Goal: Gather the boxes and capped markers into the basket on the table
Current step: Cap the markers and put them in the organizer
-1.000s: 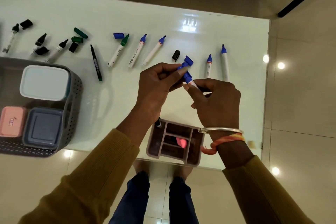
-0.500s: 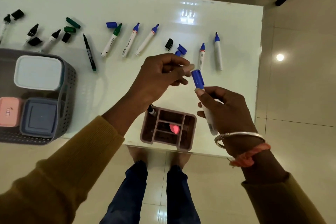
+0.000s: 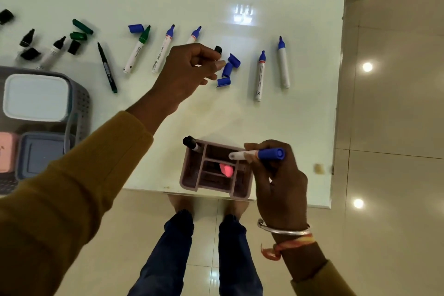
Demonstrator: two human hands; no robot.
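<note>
My right hand (image 3: 278, 182) grips a capped blue marker (image 3: 258, 154) and holds it sideways over the brown divided organizer (image 3: 192, 175) at the table's near edge. My left hand (image 3: 189, 72) hovers with loosely curled, empty fingers just left of three loose blue caps (image 3: 227, 69). Two uncapped blue markers (image 3: 260, 74) lie to the right of the caps. The grey basket (image 3: 79, 108) at the left holds a white box (image 3: 36, 97), a blue-grey box (image 3: 40, 154) and a pink box (image 3: 6, 151).
A black-capped marker (image 3: 189, 143) and a pink item (image 3: 225, 169) sit in the organizer. Several uncapped markers and loose green, black and blue caps lie along the far side, among them a green marker (image 3: 138, 49) and a thin black pen (image 3: 107, 67). The table's right edge (image 3: 336, 103) is close.
My right hand has swung the capped blue marker down and toward me over the organizer. My left hand has let go of it and moved away to the loose blue caps.
</note>
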